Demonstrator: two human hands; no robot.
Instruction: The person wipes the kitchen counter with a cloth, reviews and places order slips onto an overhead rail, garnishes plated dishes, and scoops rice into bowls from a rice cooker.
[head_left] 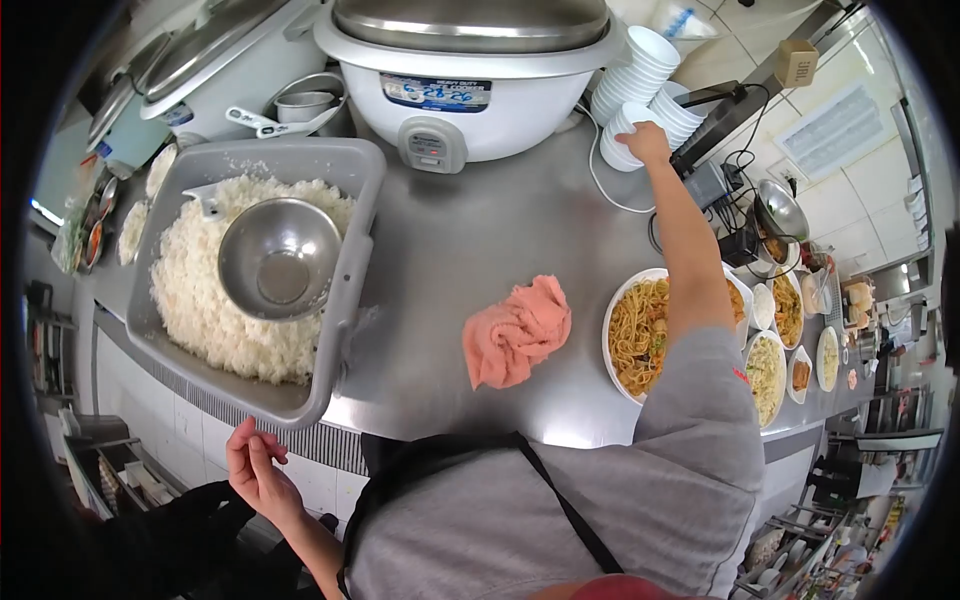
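Observation:
My left hand (258, 470) hangs just below the near edge of the grey tub (365, 200), its fingers loosely bent and apart, holding nothing. White rice (190, 290) fills the tub, and a metal bowl (320, 245) rests on the rice. At the upper right, my right hand (643, 142) reaches to the stacked white bowls (618, 152), its fingers closed on the rim of the nearest stack. A crumpled pink cloth (516, 332) lies on the steel counter (430, 270) between my arms.
A large rice cooker (540, 105) stands at the back. Plates of noodles (632, 345) are beside and partly under my right forearm, with several more dishes beyond. A white cable (600, 180) curves near the bowls. Black cables and a small JBL box (797, 64) are at the right.

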